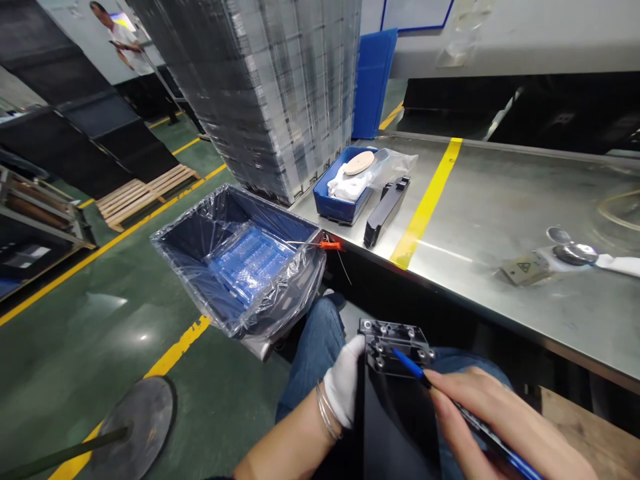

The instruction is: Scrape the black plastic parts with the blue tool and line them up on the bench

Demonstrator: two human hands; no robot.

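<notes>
**Left hand:** [343, 380] white-gloved, bracelets at the bare wrist, closed around the edge of a black fixture [395, 427].

**Right hand:** [493, 417] bare, fingers together and clamped on a blue pen [413, 365].

**Pen tip:** over the near corner of the plate; contact cannot be told.

**Fixture:** held in front of the person, over jeans-covered legs [313, 353]; whether it rests on them cannot be told. A clear plate [395, 350] with metal screws [381, 345] sits at its far end.

**Counter:** [480, 207] stainless steel, crossed by yellow tape [425, 207]. On it, a blue tub [337, 200] holds a white cloth and a tan disc. Two black bars [386, 210] lie just beside the tub. Round metal pieces [575, 253] lie toward the right.

**Left of knees:** a plastic-lined blue bin [235, 260] holds a blue tray [250, 263]. An orange-handled tool [331, 245] lies at the counter edge, just beside the bin.

**Background:** a tall stack of clear trays [250, 87] stands behind the bin. A wooden pallet [145, 193] lies on the green floor [75, 333]. A co-worker [125, 40] stands far off, well apart.
</notes>
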